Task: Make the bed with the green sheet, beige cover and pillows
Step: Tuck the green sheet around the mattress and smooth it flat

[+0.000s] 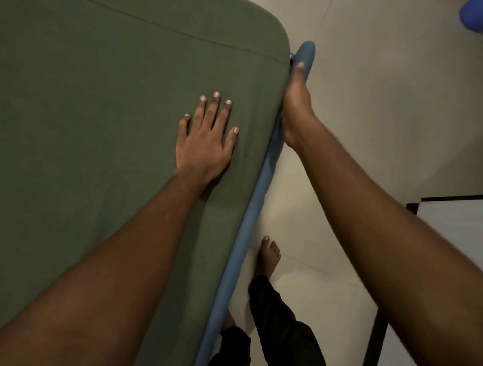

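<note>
1. The person stands beside the bed on the pale tiled floor [370,97]. 1 bare foot [268,255] is planted just beside the blue bed rail [253,210], below a dark trouser leg [281,320]. A second trouser leg is partly hidden under the rail.
2. A white-topped cabinet [461,227] with a dark edge stands at the person's right, apart from the bed.
3. Both bare forearms reach forward from the lower edge of the view.
4. The left hand [204,145] lies palm down on the green sheet [91,106], near the mattress edge. All 5 fingers are straight and spread, flat on the fabric, gripping nothing.
5. The right hand [296,107] is at the mattress side, between the sheet edge and the blue rail, close to the corner. The thumb points along the rail. The other fingers are hidden behind the mattress edge, so it cannot be told whether they hold the sheet.
6. The green sheet covers the whole visible mattress top and wraps smoothly over the rounded corner. 1 straight seam [185,32] crosses it near the far end.
7. A blue rounded object [476,13] sits at the far right, well apart from the bed; its kind cannot be told.
</note>
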